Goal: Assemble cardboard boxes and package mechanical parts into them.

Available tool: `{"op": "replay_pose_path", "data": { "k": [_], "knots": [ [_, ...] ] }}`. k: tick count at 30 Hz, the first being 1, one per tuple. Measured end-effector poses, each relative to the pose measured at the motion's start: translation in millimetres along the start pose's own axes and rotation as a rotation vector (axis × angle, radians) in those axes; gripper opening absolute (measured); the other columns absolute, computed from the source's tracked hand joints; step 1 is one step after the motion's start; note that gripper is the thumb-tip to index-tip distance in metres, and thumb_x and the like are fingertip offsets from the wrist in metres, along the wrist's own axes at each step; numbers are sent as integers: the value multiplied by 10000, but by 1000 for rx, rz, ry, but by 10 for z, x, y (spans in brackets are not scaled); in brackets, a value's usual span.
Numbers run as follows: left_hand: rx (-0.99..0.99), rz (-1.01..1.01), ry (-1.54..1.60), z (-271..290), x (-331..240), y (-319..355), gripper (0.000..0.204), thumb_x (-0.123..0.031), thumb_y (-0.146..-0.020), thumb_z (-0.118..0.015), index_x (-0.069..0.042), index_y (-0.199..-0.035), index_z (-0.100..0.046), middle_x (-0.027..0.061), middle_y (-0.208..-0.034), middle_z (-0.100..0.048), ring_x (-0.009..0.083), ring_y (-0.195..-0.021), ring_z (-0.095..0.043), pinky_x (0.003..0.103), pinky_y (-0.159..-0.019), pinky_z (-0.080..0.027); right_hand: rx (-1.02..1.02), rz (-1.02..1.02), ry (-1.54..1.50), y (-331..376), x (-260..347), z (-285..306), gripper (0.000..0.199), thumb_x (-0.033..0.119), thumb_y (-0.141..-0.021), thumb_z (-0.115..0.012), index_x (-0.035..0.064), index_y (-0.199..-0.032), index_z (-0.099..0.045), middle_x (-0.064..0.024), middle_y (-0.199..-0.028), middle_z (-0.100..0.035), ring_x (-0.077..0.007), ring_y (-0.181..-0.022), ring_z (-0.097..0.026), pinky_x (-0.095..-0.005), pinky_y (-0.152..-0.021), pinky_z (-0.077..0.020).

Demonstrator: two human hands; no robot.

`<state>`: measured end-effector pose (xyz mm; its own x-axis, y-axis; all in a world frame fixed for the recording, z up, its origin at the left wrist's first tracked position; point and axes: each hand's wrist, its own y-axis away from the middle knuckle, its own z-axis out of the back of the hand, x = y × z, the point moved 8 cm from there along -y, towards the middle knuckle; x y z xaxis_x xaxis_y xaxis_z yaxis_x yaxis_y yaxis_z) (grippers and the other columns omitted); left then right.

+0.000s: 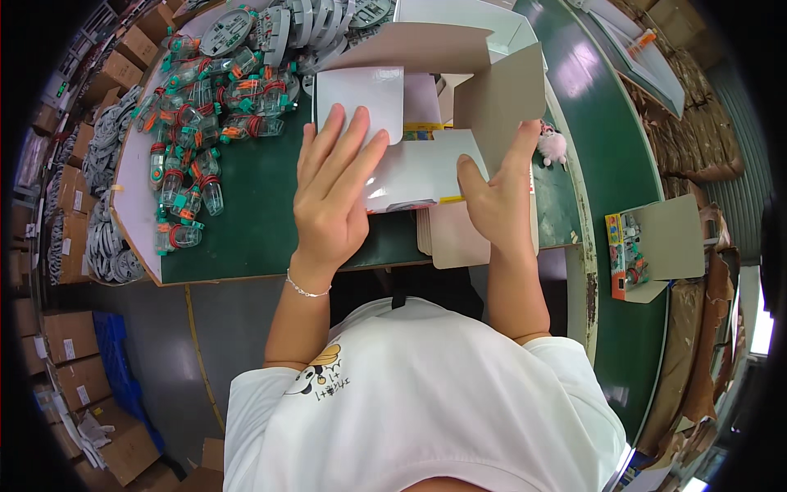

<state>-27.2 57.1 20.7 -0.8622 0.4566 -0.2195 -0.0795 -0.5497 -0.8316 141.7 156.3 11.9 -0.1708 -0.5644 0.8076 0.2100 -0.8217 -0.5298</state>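
Squarely on the green-topped bench point(254, 197) stands a white-and-brown cardboard box with raised flaps point(422, 168), the left grip point(332, 217) spread with fingers fanned over its white left flap, and the right grip point(502, 197) spread too, thumb well apart from the fingers at the box's right side, though whether it touches the brown flap I cannot tell. Left of the box lie clear plastic bottles with green caps and red cords point(197, 131); beyond its far-left corner are heaped grey plastic discs point(303, 29), and just right of it sits a small pink plush toy point(552, 147).
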Motion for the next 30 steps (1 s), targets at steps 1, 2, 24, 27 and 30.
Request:
{"op": "replay_pose_path", "data": {
  "k": [1,2,24,27,30],
  "knots": [
    [42,59,-46,-58,15,1,416,32,-912,-479,31,-1309,-600,200,-1440,-532,378,-1357,-478,486,-1156,-300,-35,72,61,-10,50,4,755,-118,-798,-503,-20,-1490,-218,-226,-1487,-378,-340,-1385,-379,-402,-1128,-304],
    [84,117,-91,-106,51,8,375,9,-923,-487,33,-1264,-640,197,-1414,-560,381,-1361,-474,495,-1161,-290,-32,70,60,-19,38,-22,755,-118,-798,-503,-20,-1490,-218,-226,-1487,-378,-340,-1385,-379,-402,-1128,-304],
    [443,132,177,-161,943,-821,801,-170,-691,-802,-72,-1403,-449,158,-1480,-434,334,-1404,-365,442,-1140,-306,681,218,59,-1265,-409,-196,315,171,-811,-791,122,-1100,-674,-91,-1571,-375,-303,-1449,-340,-467,-1105,-385],
    [643,137,299,-316,976,-808,769,-194,-677,-828,-51,-1346,-475,117,-1432,-492,319,-1416,-363,420,-1125,-317,741,353,174,-1271,-292,-294,298,187,-783,-810,113,-1038,-676,-92,-1535,-423,-298,-1414,-388,-442,-1110,-383],
    [708,169,144,-413,1026,-800,742,-291,-616,-885,-38,-1208,-517,160,-1388,-495,355,-1410,-358,433,-1125,-324,753,356,276,-1255,-297,-486,271,203,-765,-817,101,-966,-667,-95,-1478,-488,-302,-1363,-443,-434,-1080,-406]
  ]
}}
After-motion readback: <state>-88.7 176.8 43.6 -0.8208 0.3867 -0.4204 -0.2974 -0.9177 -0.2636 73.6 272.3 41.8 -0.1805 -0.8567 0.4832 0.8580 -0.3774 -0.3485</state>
